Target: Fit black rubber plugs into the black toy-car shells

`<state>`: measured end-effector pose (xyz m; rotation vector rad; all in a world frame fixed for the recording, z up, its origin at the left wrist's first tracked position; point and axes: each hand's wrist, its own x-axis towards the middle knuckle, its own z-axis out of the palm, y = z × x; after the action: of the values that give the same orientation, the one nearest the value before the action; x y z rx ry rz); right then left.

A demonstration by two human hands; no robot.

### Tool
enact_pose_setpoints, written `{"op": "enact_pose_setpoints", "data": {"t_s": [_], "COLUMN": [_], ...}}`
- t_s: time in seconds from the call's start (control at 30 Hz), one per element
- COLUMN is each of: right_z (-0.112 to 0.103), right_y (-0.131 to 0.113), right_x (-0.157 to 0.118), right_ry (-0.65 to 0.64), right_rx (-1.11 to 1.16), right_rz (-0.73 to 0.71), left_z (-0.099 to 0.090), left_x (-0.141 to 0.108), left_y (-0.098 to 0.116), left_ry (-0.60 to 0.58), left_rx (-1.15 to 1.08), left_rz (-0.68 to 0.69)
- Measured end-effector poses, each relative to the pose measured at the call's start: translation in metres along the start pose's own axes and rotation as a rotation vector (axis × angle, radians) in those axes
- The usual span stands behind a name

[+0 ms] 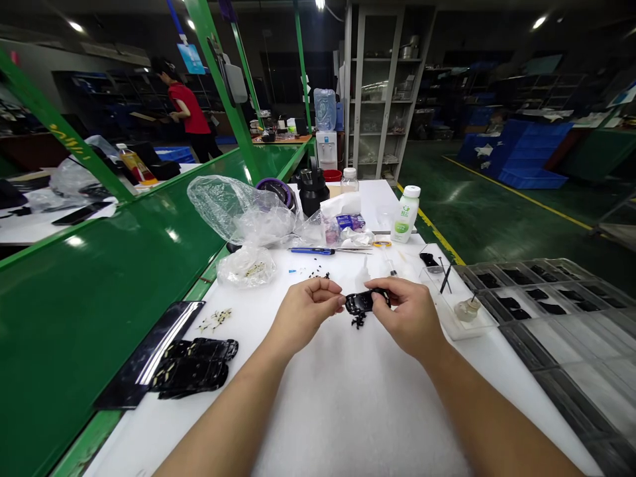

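Note:
My right hand [408, 313] grips a small glossy black toy car body [360, 302] by its right end, above the white tabletop. At the part's left end is my left hand [311, 310], its thumb and forefinger pinched together; whatever lies between those fingertips is too small to make out. Just beneath the car body is a little heap of tiny black pieces [358, 320]. More small dark bits [319, 275] are scattered beyond my left hand. Several similar black shells [193, 366] lie stacked at the left, and pale small pieces [216, 320] are spread behind them.
Clear plastic bags [243, 215], a blue cutter [312, 251], a tissue pack [342, 222] and a white bottle [406, 215] stand or lie at the back. A clear tray [467, 326] holds a small jar. Compartment trays [561, 338] line the right. Far left, a person [189, 112] in red stands.

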<state>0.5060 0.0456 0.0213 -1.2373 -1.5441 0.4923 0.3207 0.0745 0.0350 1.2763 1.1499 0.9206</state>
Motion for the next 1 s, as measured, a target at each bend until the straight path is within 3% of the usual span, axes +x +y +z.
{"op": "enact_pose_setpoints", "data": {"t_s": [0.7, 1.0], "right_z": [-0.0013, -0.0012], "right_y": [-0.0006, -0.0016], "right_x": [-0.0008, -0.0018], "right_ry": [-0.037, -0.053], "right_rx": [0.079, 0.11], "right_rz": [0.038, 0.027], "left_z": [0.002, 0.0026], "left_x": [0.0001, -0.0009], "left_y": [-0.0089, -0.0024], "left_ry": [0.0, -0.007], "left_rx": [0.018, -0.119], "left_rz": [0.07, -0.009]}}
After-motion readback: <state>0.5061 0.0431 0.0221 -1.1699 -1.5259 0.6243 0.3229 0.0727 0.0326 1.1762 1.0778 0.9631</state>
